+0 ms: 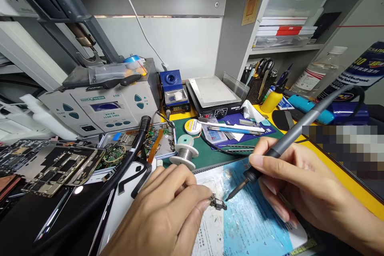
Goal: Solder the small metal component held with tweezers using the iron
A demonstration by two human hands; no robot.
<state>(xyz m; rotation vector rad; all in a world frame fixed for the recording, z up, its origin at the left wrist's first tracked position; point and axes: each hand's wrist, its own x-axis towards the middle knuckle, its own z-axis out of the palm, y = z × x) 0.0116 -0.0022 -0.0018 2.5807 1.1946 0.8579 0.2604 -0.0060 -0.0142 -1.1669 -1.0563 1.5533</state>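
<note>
Between the thumb and forefinger of my left hand (pixel 171 204) is a small dark electronic part (pixel 218 202), its far end sticking out to the right. My right hand (pixel 303 180) grips a grey soldering iron (pixel 283 138) like a pen. The iron's tip points down and left, close beside the part; whether they touch I cannot tell. Beneath both hands lies a white and blue printed sheet (pixel 255 220). Just beyond my left hand stands a spool of solder wire (pixel 184 153).
A hot-air station (pixel 105 108) stands at the back left, its black hose (pixel 132 156) crossing phone boards (pixel 57 168). Behind the green mat are a heating plate (pixel 214 92) and a blue iron stand (pixel 171 82). A yellow bottle (pixel 271 100) and pen holder (pixel 256 88) stand right.
</note>
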